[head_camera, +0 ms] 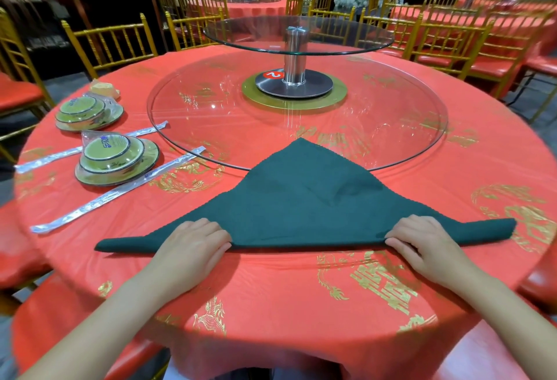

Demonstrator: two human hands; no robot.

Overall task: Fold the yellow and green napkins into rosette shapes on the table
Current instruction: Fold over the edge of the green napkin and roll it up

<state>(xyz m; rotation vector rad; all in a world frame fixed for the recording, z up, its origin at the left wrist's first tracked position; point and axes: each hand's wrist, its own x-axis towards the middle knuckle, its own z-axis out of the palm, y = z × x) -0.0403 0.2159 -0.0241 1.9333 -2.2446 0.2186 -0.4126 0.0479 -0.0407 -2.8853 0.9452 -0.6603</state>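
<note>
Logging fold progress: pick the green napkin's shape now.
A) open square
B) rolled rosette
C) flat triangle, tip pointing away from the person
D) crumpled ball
C: the green napkin lies as a flat triangle, tip on the glass turntable, while the left hand and right hand pinch its near folded edge.
</note>
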